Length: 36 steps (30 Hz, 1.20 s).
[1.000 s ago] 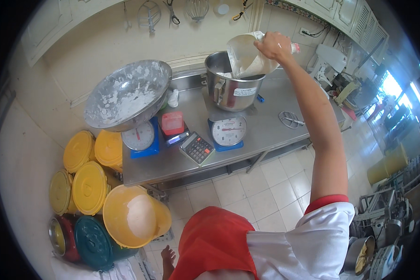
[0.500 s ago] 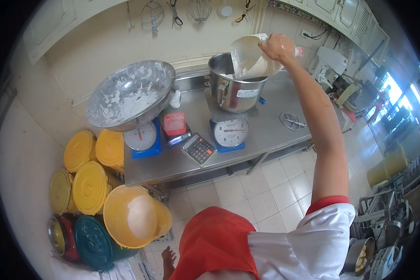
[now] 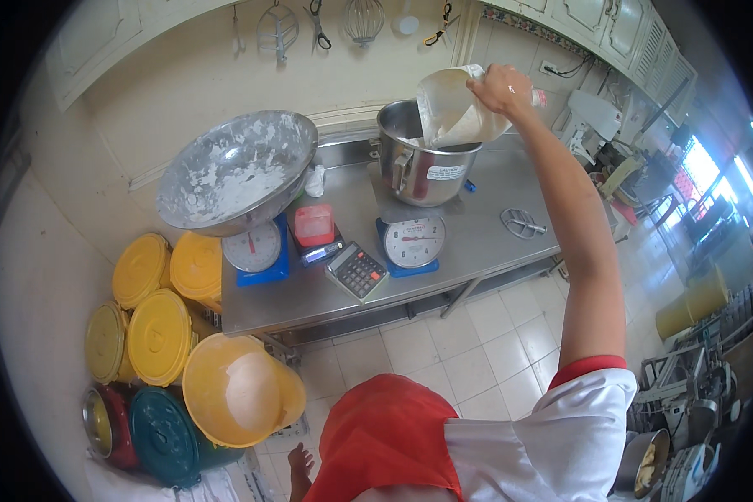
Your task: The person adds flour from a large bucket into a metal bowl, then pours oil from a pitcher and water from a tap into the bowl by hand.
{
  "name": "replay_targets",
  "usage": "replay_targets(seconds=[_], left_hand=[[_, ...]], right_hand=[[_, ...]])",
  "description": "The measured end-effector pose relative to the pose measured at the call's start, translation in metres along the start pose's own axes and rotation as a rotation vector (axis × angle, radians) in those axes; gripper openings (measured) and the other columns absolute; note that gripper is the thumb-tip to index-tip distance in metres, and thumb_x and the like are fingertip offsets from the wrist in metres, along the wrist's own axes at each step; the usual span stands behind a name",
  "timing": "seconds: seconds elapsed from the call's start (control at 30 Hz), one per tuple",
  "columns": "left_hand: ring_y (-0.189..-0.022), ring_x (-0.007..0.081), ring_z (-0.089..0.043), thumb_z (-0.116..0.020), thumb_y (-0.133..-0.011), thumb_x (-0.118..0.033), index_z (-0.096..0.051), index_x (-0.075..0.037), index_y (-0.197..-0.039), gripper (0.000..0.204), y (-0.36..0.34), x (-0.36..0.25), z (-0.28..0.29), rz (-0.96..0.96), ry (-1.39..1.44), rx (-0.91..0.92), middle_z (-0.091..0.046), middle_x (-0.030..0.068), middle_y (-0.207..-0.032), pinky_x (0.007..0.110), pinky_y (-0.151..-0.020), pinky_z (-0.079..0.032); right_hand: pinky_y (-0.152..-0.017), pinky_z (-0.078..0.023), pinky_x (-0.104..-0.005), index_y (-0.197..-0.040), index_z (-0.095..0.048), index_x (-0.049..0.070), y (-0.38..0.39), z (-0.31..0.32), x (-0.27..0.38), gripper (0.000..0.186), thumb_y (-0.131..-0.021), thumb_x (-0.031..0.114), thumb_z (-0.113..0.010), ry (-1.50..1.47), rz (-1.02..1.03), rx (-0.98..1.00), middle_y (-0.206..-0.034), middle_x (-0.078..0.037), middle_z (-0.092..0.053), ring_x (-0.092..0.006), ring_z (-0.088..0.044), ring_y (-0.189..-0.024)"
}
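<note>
My right hand (image 3: 500, 90) grips a cream bag or container (image 3: 450, 109), tilted mouth-down over the steel mixing bowl (image 3: 422, 180), with pale contents inside. That bowl rests on the platform of a blue dial scale (image 3: 413, 241). My left hand (image 3: 300, 458) hangs low with loose, parted fingers, holding nothing, below a yellow bucket (image 3: 247, 389) of pale powder. A flour-smeared steel basin (image 3: 234, 167) sits tilted on a second dial scale (image 3: 251, 249). A red container (image 3: 314, 224) on a digital scale and a calculator (image 3: 356, 269) lie between the two dial scales.
The steel table (image 3: 477, 243) also carries a metal beater (image 3: 522, 222). Lidded yellow bins (image 3: 155, 335) and a green one (image 3: 163, 435) stand at lower left. Utensils hang on the wall. Equipment and pots (image 3: 644, 456) crowd the right side, beyond the tiled floor (image 3: 443, 360).
My right hand and the bag it grips appear slightly lower and further right, as does much of the view. My left hand stays low, fingers parted.
</note>
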<state>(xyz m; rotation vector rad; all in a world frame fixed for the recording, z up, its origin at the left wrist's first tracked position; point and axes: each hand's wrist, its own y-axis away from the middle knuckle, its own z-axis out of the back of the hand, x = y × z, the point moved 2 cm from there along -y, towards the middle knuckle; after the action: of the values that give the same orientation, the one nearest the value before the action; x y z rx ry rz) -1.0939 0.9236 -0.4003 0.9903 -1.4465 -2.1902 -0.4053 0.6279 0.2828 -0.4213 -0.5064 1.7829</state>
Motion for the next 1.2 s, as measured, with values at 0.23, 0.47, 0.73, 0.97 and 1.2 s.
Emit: replay_targets(seconds=[0.23,0.47,0.73,0.97,1.2], left_hand=[[-0.100,0.0284,-0.053,-0.055,-0.089,-0.038,-0.042,-0.012,-0.129,0.050,0.000,-0.001,0.000,-0.002,0.008,0.005,-0.051,0.0115,-0.120,0.046,-0.079,-0.042],[-0.102,0.0289,-0.053,-0.055,-0.089,-0.038,-0.042,-0.012,-0.130,0.051,-0.001,-0.001,0.001,-0.005,0.005,0.010,-0.051,0.0120,-0.122,0.047,-0.080,-0.042],[-0.103,0.0295,-0.052,-0.055,-0.089,-0.038,-0.041,-0.012,-0.131,0.051,-0.002,-0.002,0.001,-0.008,0.000,0.019,-0.050,0.0126,-0.124,0.047,-0.081,-0.041],[-0.105,0.0299,-0.052,-0.055,-0.089,-0.038,-0.040,-0.011,-0.132,0.052,0.002,-0.002,0.002,-0.007,-0.010,0.024,-0.049,0.0132,-0.126,0.048,-0.083,-0.041],[-0.106,0.0301,-0.052,-0.054,-0.089,-0.038,-0.040,-0.011,-0.131,0.052,0.004,-0.001,0.002,0.009,0.026,0.015,-0.049,0.0130,-0.126,0.048,-0.084,-0.041]], right_hand=[[-0.084,-0.045,-0.0495,-0.091,-0.069,0.001,0.000,0.003,0.004,0.050,-0.075,0.046,-0.054,0.010,0.028,-0.034,-0.096,-0.024,-0.065,-0.0371,-0.063,-0.089],[-0.085,-0.045,-0.0489,-0.091,-0.069,0.001,-0.003,0.004,0.008,0.049,-0.074,0.044,-0.054,0.012,0.020,-0.035,-0.097,-0.024,-0.064,-0.0371,-0.063,-0.089],[-0.086,-0.044,-0.0492,-0.092,-0.069,0.001,-0.003,0.004,0.010,0.049,-0.074,0.045,-0.055,0.011,0.034,-0.033,-0.098,-0.023,-0.064,-0.0370,-0.063,-0.089],[-0.089,-0.042,-0.0512,-0.092,-0.068,0.001,-0.003,0.009,0.014,0.049,-0.075,0.045,-0.056,0.023,0.046,-0.011,-0.099,-0.023,-0.064,-0.0375,-0.062,-0.092],[-0.089,-0.041,-0.0507,-0.093,-0.068,0.002,-0.003,0.008,0.014,0.048,-0.074,0.043,-0.056,0.050,0.057,-0.005,-0.101,-0.023,-0.063,-0.0377,-0.062,-0.092]])
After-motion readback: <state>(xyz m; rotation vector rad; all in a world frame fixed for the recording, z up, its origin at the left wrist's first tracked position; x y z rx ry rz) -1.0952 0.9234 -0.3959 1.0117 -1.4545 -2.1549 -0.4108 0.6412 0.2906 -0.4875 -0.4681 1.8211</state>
